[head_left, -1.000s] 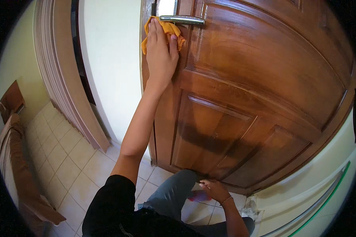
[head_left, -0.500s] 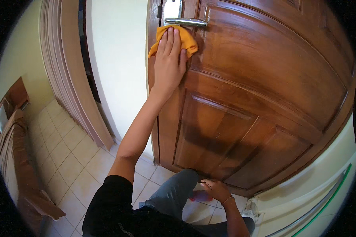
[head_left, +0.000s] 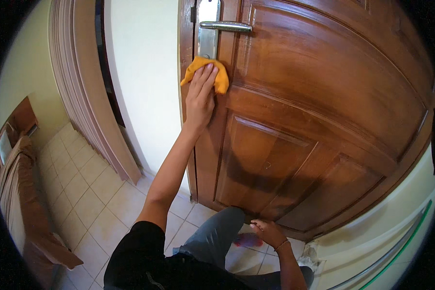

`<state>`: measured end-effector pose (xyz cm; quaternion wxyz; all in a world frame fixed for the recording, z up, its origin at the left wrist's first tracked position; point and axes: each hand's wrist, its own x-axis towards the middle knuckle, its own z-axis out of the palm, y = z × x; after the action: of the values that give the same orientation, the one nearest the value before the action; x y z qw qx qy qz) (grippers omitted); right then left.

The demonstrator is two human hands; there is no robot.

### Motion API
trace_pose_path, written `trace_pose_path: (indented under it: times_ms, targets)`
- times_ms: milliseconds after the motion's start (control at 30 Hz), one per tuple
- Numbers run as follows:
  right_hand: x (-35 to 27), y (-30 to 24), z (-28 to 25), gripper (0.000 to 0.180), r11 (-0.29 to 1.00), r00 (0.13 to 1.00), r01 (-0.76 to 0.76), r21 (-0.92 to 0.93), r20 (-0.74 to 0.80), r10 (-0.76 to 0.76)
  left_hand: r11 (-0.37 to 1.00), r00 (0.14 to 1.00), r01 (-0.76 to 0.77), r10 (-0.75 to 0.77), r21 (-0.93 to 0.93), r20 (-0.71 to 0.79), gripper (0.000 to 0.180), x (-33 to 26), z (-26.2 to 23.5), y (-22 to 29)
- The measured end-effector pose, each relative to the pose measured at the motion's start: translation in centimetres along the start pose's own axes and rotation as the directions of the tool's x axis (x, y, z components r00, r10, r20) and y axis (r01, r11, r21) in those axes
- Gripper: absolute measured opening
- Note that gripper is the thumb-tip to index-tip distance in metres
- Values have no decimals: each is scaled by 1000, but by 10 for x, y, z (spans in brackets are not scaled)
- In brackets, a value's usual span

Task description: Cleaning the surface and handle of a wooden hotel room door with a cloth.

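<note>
My left hand (head_left: pixel 200 99) presses an orange cloth (head_left: pixel 221 79) flat against the left edge of a brown wooden door (head_left: pixel 319 72). The cloth lies just below the silver lock plate (head_left: pixel 208 43), its corners sticking out past my fingers. Above it, the metal lever handle (head_left: pixel 225 26) points right, untouched. Low down by my bent knee, my right hand (head_left: pixel 269 234) holds nothing I can see; its fingers are loosely extended toward the left, close to the door's bottom. A bracelet circles that wrist.
A white wall (head_left: pixel 140 72) borders the door, with a long pinkish curtain (head_left: pixel 82 72) further left. At the far left stands a piece of furniture draped in brown cloth (head_left: pixel 38 212). A reddish-purple item (head_left: pixel 249 239) lies on the tiled floor (head_left: pixel 113 203). A green-edged rack (head_left: pixel 396 256) curves at lower right.
My left hand has slid down the door edge with the orange cloth, from just under the handle to below the lock plate, uncovering the plate. My right hand stays nearly in place.
</note>
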<state>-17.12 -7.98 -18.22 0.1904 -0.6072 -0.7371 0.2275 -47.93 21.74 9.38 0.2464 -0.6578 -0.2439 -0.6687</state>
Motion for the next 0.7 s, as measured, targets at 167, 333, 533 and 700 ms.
trace_pose_path:
  times_ms: [167,333,533,700]
  targets:
    - [0,-10,-8,39,999,999,-50,-9,9,50,999,999,33,-33,31,4,57,-35,-3,-6]
    - [-5,-23,-14,43,997,998,-60,-47,32,62,995,994,98,-97,16,-45,63,9,9,3]
    - [-5,-13,-10,46,988,987,-147,40,64,144,995,996,91,-91,-38,3,66,86,0,-7]
    - [1,-15,-10,47,996,995,-86,-25,45,87,998,998,59,-59,-9,14,63,74,-1,-11]
